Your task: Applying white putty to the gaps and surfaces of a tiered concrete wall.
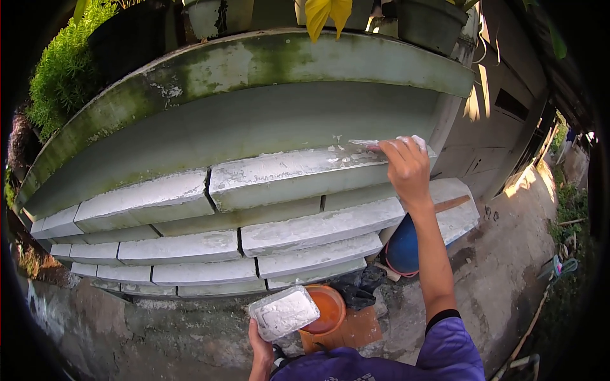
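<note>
My right hand (406, 166) reaches up to the top course of a stack of white blocks (286, 178) and grips a flat putty knife (365, 145) lying on the block's top face. White paste smears that face around the blade. Lower down, my left hand (262, 348) holds a small clear tub (284, 312) filled with white paste, tilted toward me. Its fingers wrap the tub from below.
An orange bucket (327, 310) sits on the ground under the tub, a blue bucket (401, 249) behind my right forearm. A mossy concrete ledge (267, 60) with plant pots runs above the blocks. Concrete paving (508, 254) stretches to the right.
</note>
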The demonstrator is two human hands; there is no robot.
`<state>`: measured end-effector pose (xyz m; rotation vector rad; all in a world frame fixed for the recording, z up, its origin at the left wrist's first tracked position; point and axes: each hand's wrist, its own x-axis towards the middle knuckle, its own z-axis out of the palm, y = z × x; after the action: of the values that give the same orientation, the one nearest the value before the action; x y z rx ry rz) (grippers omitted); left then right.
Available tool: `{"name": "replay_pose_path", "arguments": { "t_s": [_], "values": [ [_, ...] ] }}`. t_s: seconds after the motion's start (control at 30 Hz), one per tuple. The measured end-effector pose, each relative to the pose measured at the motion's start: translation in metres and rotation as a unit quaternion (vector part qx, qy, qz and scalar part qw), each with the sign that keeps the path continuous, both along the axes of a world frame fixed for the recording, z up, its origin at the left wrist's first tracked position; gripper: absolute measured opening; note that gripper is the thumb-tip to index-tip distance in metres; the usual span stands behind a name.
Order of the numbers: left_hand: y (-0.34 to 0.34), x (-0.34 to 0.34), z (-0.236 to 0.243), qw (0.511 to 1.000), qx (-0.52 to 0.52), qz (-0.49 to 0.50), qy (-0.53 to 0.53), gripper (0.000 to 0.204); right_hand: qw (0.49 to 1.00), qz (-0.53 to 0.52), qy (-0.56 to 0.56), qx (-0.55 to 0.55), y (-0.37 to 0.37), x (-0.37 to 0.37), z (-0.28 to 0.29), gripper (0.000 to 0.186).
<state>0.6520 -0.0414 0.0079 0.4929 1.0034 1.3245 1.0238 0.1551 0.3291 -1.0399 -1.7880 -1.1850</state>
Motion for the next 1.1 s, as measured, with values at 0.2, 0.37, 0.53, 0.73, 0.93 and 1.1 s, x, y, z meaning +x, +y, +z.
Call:
{"name": "replay_pose_path", "arguments": {
  "t_s": [0.2, 0.37, 0.53, 0.73, 0.93, 1.1],
  "values": [
    [0.003, 0.003, 0.007, 1.000, 0.000, -0.003, 0.011, 0.065, 0.996, 0.036, 0.021, -0.084, 0.035, -0.016, -0.021, 0.025],
    [0.002, 0.003, 0.005, 1.000, -0.011, -0.004, 0.003, 0.064, 0.993, 0.047, 0.004, -0.112, 0.044, -0.024, -0.037, 0.024],
    [0.000, -0.001, 0.007, 1.000, -0.020, 0.004, 0.005, 0.063, 0.973, 0.052, 0.006, -0.225, 0.005, -0.012, -0.019, 0.034],
    [0.002, -0.002, 0.006, 1.000, -0.021, -0.004, 0.011, 0.063, 0.987, 0.066, 0.043, -0.143, 0.017, -0.028, -0.014, 0.036],
    [0.004, -0.002, 0.012, 1.000, -0.015, -0.010, 0.017, 0.063, 0.974, 0.064, 0.035, -0.215, 0.036, -0.056, -0.035, 0.042],
    [0.000, -0.011, -0.002, 1.000, -0.007, 0.001, 0.017, 0.064, 0.966, 0.048, 0.058, -0.248, -0.011, -0.038, -0.012, 0.040]
  ]
}}
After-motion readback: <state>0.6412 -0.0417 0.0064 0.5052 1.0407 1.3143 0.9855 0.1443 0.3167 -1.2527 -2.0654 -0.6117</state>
